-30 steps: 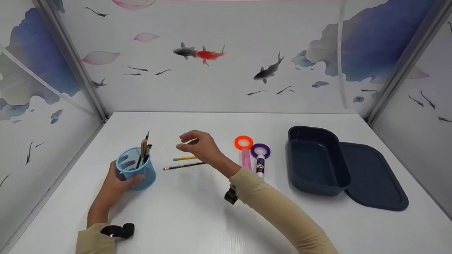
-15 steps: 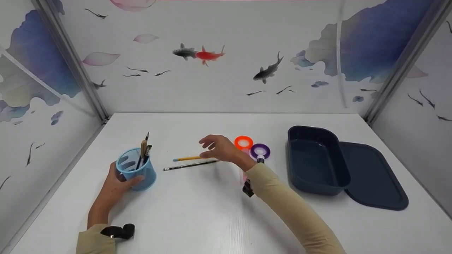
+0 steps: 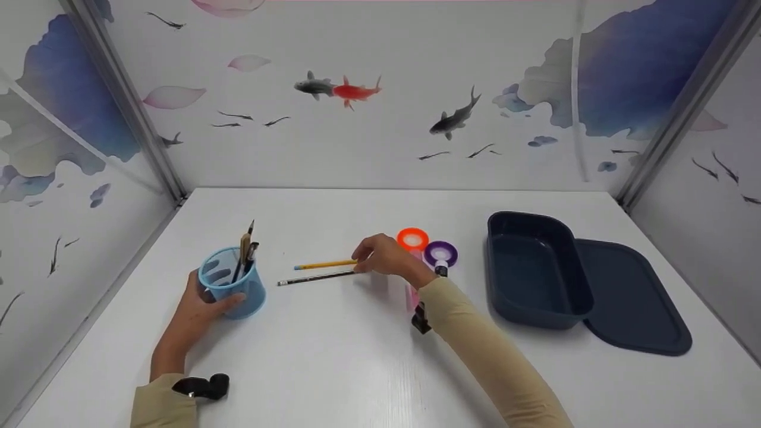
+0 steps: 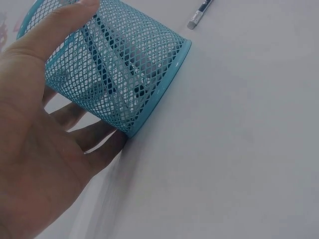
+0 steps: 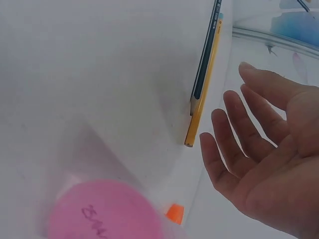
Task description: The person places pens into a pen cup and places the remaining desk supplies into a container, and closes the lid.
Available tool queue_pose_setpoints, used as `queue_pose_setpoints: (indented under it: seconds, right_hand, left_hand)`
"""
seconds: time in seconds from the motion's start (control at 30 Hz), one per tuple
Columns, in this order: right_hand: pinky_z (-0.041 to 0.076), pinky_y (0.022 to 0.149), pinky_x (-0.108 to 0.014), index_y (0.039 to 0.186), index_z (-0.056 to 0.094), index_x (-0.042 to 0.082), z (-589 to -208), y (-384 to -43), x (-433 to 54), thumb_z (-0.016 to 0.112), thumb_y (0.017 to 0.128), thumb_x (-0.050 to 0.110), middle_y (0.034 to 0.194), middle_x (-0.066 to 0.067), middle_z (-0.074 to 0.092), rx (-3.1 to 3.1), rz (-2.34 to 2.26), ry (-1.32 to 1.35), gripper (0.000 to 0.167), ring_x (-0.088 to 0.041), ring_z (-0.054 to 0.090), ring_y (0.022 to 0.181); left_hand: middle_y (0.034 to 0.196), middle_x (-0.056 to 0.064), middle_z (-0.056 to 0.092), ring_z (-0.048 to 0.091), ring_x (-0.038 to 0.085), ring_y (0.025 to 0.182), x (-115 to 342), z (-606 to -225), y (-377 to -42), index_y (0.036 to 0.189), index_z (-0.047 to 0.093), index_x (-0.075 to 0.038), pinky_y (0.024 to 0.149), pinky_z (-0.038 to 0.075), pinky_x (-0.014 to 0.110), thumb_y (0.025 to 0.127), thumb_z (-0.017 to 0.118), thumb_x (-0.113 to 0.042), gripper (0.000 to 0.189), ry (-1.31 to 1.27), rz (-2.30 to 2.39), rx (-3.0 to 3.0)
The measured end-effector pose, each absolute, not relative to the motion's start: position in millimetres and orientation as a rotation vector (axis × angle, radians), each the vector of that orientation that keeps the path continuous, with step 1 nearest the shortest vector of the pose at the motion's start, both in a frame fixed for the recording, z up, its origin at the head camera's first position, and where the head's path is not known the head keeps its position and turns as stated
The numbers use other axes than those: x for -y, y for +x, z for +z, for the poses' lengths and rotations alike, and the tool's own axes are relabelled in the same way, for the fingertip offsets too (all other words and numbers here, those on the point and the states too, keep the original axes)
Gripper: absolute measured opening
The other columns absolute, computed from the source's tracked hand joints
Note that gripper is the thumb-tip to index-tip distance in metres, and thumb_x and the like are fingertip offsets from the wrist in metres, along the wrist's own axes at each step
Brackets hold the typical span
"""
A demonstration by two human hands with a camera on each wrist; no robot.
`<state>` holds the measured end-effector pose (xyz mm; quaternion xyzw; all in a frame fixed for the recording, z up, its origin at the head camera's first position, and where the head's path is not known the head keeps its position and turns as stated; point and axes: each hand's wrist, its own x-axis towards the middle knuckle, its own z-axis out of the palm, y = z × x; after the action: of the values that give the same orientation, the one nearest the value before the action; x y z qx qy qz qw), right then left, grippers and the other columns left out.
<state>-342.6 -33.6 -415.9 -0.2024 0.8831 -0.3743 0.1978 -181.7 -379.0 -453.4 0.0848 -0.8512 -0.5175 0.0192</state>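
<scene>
My left hand [image 3: 199, 303] grips a light blue mesh pen holder [image 3: 252, 291], thumb across its near side and fingers round the far side. A pencil, a brush and other slim tools [image 3: 245, 252] stand inside it, leaning right. My right hand [image 3: 380, 255] is low over the right ends of a yellow pencil [image 3: 324, 264] and a black pencil [image 3: 315, 278], both lying on the white table. In the right wrist view, its fingers [image 5: 232, 154] are loosely bent beside the yellow pencil with space between.
Right of my right hand lie an orange ring [image 3: 399, 239], a purple ring [image 3: 453, 254] and a pink stick [image 3: 411, 300]. A dark blue box [image 3: 496, 291] stands farther right, beside its flat lid [image 3: 639, 297]. Printed panels wall the table's back and sides.
My right hand has moved right from near the pen holder and come down over the pencils' right ends, its fingers drawing closer together. The left hand keeps its grip in place.
</scene>
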Motion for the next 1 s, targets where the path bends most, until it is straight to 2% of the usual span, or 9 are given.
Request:
queue_pose_setpoints:
  seconds: [0.3, 0.47, 0.7, 1.0]
  right_hand:
    - [0.055, 0.096, -0.035, 0.117, 0.072, 0.011, -414.2, -339.5, 33.1, 0.079, 0.086, 0.015, 0.103, -0.004, 0.067, -2.477, -0.919, -0.540, 0.032, -0.020, 0.059, 0.096]
    - [0.053, 0.094, -0.034, 0.109, 0.074, 0.011, -417.5, -337.2, 33.1, 0.079, 0.085, 0.013, 0.101, -0.004, 0.066, -2.509, -0.847, -0.555, 0.025, -0.020, 0.057, 0.094]
    - [0.052, 0.090, -0.032, 0.091, 0.077, 0.015, -420.0, -338.5, 32.8, 0.081, 0.084, 0.016, 0.095, -0.002, 0.069, -2.550, -0.759, -0.484, 0.008, -0.019, 0.056, 0.088]
    - [0.054, 0.085, -0.029, 0.091, 0.077, 0.015, -418.6, -342.7, 28.9, 0.077, 0.088, 0.019, 0.095, -0.002, 0.068, -2.491, -0.746, -0.518, 0.005, -0.019, 0.056, 0.086]
  left_hand:
    - [0.164, 0.024, 0.014, 0.012, 0.045, 0.154, 379.2, -451.4, -182.8, 0.159, -0.003, -0.009, 0.124, 0.017, 0.063, 0.090, 0.074, -0.035, 0.107, 0.271, -1.571, 2.660]
    - [0.165, 0.024, 0.012, 0.011, 0.045, 0.155, 379.8, -453.8, -182.2, 0.160, -0.005, -0.010, 0.125, 0.017, 0.062, 0.090, 0.075, -0.036, 0.109, 0.304, -1.570, 2.677]
    - [0.166, 0.023, 0.011, 0.010, 0.044, 0.155, 378.1, -454.3, -181.6, 0.160, -0.005, -0.012, 0.125, 0.017, 0.062, 0.090, 0.075, -0.034, 0.109, 0.290, -1.606, 2.655]
    - [0.166, 0.023, 0.012, 0.011, 0.045, 0.155, 378.1, -454.0, -181.4, 0.159, -0.003, -0.011, 0.125, 0.016, 0.062, 0.090, 0.075, -0.031, 0.106, 0.265, -1.630, 2.630]
